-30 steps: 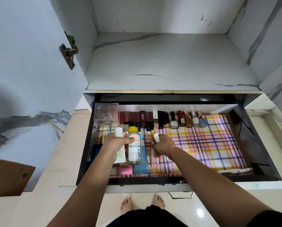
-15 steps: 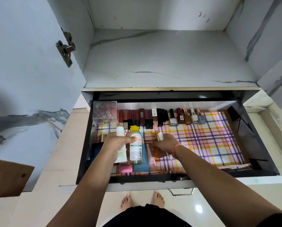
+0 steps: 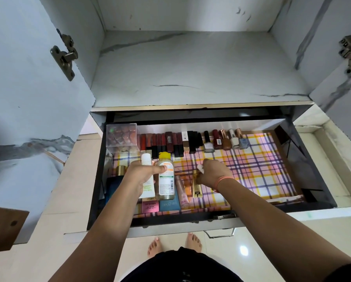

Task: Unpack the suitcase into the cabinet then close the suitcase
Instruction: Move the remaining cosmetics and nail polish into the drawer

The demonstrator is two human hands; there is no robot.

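While left hand (image 3: 144, 176) grips tube (image 3: 149, 189) plus yellow-capped bottle (image 3: 166, 180), right hand (image 3: 213, 171) pinches white item (image 3: 200, 168) above gold tube (image 3: 197, 189).

This is a home, likely a bedroom or dressing corner. A built-in cabinet (image 3: 191, 64) in marble-look laminate stands with its doors wide open on metal hinges (image 3: 65, 55). Its pulled-out drawer (image 3: 305, 171), lined with plaid paper (image 3: 252, 169), keeps personal cosmetics: lipsticks (image 3: 162, 141) and nail polish bottles (image 3: 225, 140) ranged along the drawer's back edge. Bare feet (image 3: 194, 242) stand on a glossy tiled floor (image 3: 221, 257) below.
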